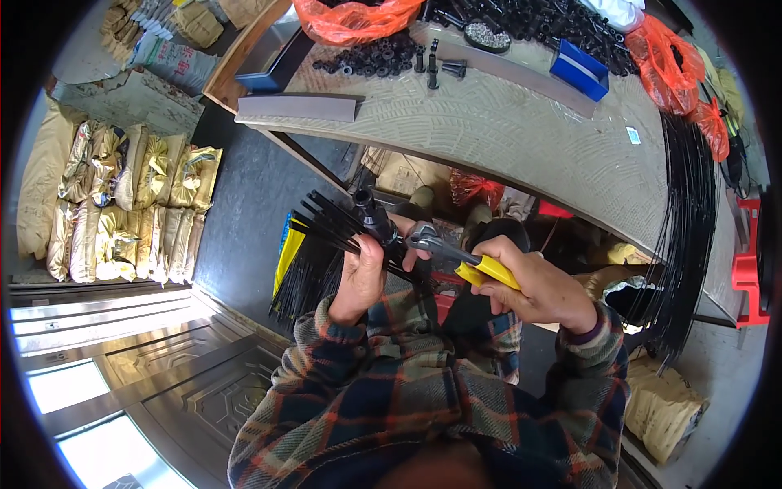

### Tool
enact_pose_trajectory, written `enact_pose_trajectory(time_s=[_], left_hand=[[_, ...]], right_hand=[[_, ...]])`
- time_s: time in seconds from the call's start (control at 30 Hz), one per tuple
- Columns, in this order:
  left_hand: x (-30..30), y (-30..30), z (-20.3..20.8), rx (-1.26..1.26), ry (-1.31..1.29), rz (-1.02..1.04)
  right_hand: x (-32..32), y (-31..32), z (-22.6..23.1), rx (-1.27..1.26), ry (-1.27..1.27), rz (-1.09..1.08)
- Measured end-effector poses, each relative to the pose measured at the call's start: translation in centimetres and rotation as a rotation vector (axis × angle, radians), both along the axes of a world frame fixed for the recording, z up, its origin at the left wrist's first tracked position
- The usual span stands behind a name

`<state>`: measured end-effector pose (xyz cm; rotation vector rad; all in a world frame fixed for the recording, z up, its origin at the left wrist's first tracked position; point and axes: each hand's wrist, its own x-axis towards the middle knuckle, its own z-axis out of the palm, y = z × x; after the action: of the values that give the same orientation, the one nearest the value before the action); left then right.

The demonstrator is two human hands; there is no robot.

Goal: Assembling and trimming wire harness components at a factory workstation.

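Observation:
My left hand (360,281), in front of my body, is closed round a black tubular plastic part (371,213), whose round end points up and away. Several thin black strips (326,222) fan out to the left from the same hand; I cannot tell whether they are joined to the part. The fingers of my right hand (542,287) are wrapped round the yellow handles of a pair of pliers (446,247). Their metal head reaches left, close to the left hand's fingertips and the black part. Whether the jaws touch anything is unclear.
Ahead stands a worktable (489,130) with piles of black plastic parts (375,57), a blue tray (580,69) and orange-red plastic bags (664,61). Long black strips (684,236) hang over its right edge. Stuffed sacks (122,204) stand left; a red stool (748,269) is at right.

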<state>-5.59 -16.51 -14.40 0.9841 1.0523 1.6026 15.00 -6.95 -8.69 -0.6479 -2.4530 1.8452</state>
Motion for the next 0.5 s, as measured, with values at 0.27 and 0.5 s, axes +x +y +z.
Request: enact_pose_trajectory(time_s=[0.27, 0.5], left_hand=[[0.03, -0.22, 0.07, -0.011, 0.060, -0.011], [0.26, -0.57, 0.91, -0.069, 0.165, 0.046]], right_hand=[[-0.21, 0.15, 0.41, 0.046, 0.022, 0.010], [-0.57, -0.14, -0.47, 0.235, -0.030, 0.025]])
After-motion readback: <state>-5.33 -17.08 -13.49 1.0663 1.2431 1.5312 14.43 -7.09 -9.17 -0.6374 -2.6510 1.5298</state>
